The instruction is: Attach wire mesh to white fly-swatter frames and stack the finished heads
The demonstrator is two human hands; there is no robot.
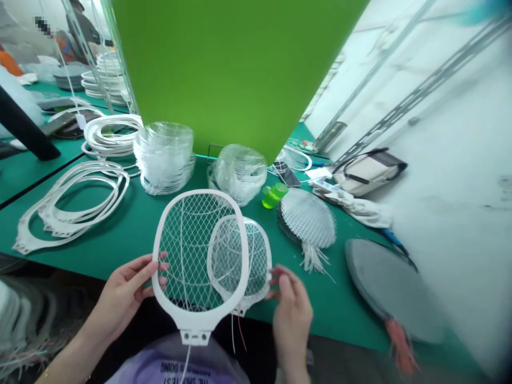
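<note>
Purple shirt (176, 362) underneath; left hand (124, 292) gripping large white swatter frame (196, 261) by its rim, right hand (290, 309) pinching overlapped smaller mesh frame (240, 261), both lifted above green bench mat (120, 256), so lead wires (236, 333) hang free.

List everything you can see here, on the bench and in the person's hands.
large racket frame: one, white with wire mesh, held up before the person
small racket frame: one, white with mesh, overlapping the large frame
clear plastic stacks: two, see-through, mid-bench
white plastic loops: several, white, left of the bench
mesh pile: one, white over dark, right of the hands
grey disc: one, grey with orange tassel, far right
green cylinder: one, bright green, mid-bench
phone: one, dark, toward the back
bag: one, beige, back right
bench top: one, green, under everything
green board: one, bright green, above the bench
left hand: one, bare, holding the large frame
right hand: one, bare, at the small frame's edge
</note>
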